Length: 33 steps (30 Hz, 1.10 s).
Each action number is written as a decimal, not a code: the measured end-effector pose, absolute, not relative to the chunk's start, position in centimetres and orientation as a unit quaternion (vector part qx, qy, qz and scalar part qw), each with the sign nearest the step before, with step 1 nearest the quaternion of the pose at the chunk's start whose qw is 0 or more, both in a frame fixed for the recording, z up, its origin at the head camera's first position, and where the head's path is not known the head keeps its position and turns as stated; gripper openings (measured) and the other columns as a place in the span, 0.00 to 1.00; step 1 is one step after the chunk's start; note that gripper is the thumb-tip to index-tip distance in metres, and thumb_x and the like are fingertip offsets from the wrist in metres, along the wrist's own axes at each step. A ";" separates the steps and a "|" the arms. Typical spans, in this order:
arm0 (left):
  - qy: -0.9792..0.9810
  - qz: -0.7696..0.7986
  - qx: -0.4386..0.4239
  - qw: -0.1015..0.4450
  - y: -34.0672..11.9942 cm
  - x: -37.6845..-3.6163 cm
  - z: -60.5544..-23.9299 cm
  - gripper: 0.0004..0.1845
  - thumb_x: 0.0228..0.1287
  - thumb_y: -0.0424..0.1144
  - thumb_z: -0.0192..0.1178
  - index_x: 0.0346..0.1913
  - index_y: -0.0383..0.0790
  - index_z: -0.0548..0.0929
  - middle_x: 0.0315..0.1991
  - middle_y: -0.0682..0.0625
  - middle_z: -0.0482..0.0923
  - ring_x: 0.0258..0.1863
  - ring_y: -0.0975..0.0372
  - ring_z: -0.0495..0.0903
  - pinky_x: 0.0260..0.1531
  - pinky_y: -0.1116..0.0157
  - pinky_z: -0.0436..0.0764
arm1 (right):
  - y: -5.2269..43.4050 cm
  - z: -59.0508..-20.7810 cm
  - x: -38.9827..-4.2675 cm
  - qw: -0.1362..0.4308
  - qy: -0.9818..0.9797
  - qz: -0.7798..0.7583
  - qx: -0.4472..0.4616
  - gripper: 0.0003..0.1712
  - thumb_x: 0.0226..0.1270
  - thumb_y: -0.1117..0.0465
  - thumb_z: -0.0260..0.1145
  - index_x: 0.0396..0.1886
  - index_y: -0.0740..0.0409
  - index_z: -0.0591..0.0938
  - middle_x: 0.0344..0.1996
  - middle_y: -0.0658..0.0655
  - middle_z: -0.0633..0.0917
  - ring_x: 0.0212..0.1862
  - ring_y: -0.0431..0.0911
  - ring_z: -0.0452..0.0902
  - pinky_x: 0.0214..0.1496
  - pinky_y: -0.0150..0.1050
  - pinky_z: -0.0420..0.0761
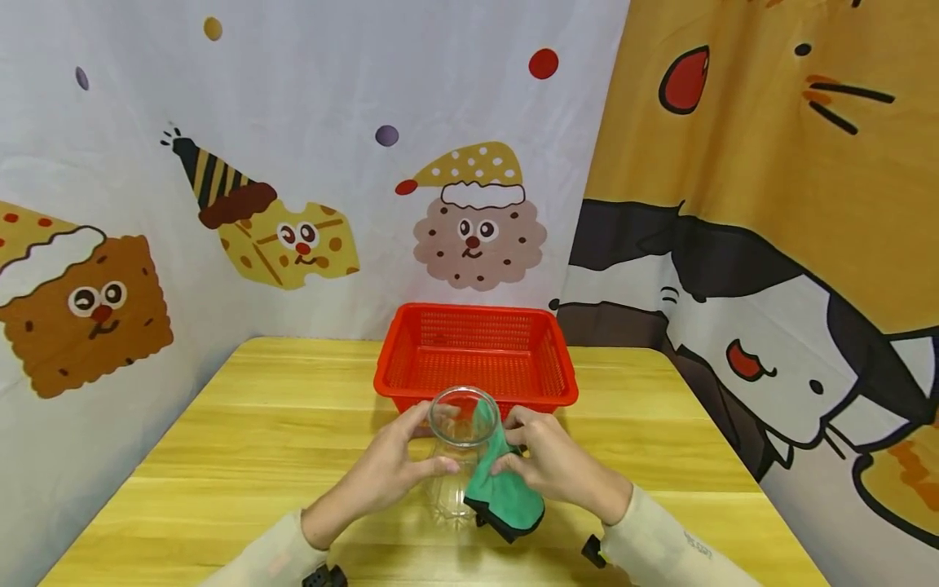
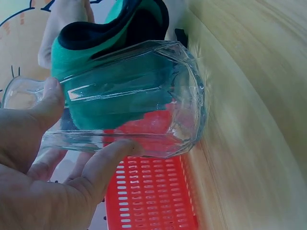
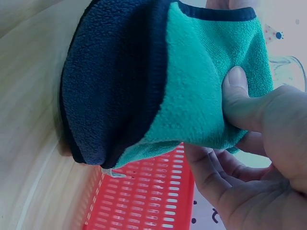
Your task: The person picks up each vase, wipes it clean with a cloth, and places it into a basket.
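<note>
A clear glass vase [image 1: 449,481] with a round rim and faceted sides stands upright on the table in front of the basket. My left hand [image 1: 396,456] grips it near the neck from the left, thumb on the near side. In the left wrist view the vase [image 2: 144,96] looks transparent, with the cloth showing through it. My right hand [image 1: 550,456] pinches a green cloth [image 1: 513,493] against the vase's right side. In the right wrist view this cloth [image 3: 196,86] has a dark underside and dark trim, and the thumb presses into its green face.
Behind the vase sits a red plastic basket [image 1: 477,379] with perforated walls. The light wooden table [image 1: 293,408] runs around it. A printed curtain [image 1: 308,106] with cartoon figures hangs along the table's back and sides.
</note>
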State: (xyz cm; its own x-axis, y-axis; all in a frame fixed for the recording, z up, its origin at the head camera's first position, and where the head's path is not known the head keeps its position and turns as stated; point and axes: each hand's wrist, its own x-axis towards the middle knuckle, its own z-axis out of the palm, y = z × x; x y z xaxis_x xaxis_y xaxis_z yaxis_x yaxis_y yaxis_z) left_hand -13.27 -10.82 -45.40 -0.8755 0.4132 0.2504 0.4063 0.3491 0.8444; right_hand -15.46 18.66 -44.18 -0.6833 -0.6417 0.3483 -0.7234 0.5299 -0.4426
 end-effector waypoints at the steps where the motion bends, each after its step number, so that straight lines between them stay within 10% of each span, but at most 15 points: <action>1: 0.822 0.512 0.249 0.002 -10.8 -13.3 -45.4 0.36 0.72 0.45 0.83 0.79 0.48 0.80 0.73 0.44 0.89 0.71 0.38 0.90 0.76 0.28 0.84 | 18.7 -44.2 -15.6 0.069 -0.872 0.285 0.392 0.08 0.68 0.59 0.88 0.33 0.54 0.96 0.36 0.48 0.83 0.36 0.33 0.73 0.36 0.27 0.84; 17: 0.823 0.514 0.244 -0.007 -10.7 -13.3 -45.6 0.36 0.72 0.44 0.83 0.78 0.49 0.81 0.72 0.45 0.90 0.70 0.39 0.90 0.76 0.28 0.84 | 19.0 -45.3 -15.9 0.009 -0.883 0.255 0.393 0.12 0.70 0.55 0.86 0.33 0.58 0.95 0.37 0.49 0.83 0.36 0.31 0.70 0.39 0.26 0.84; 25: 0.821 0.511 0.254 -0.009 -10.7 -13.4 -45.8 0.35 0.73 0.44 0.83 0.78 0.49 0.80 0.75 0.43 0.87 0.70 0.40 0.90 0.75 0.31 0.86 | 19.0 -46.1 -16.0 -0.056 -0.887 0.268 0.371 0.26 0.72 0.58 0.86 0.19 0.49 0.79 0.33 0.45 0.72 0.36 0.31 0.65 0.39 0.26 0.80; 33: 0.821 0.509 0.259 -0.008 -10.8 -13.5 -45.7 0.35 0.73 0.43 0.83 0.78 0.48 0.80 0.74 0.44 0.87 0.70 0.40 0.90 0.75 0.32 0.87 | 19.1 -46.6 -16.1 -0.043 -0.885 0.236 0.400 0.07 0.72 0.56 0.85 0.35 0.51 0.95 0.33 0.44 0.81 0.37 0.29 0.70 0.38 0.25 0.80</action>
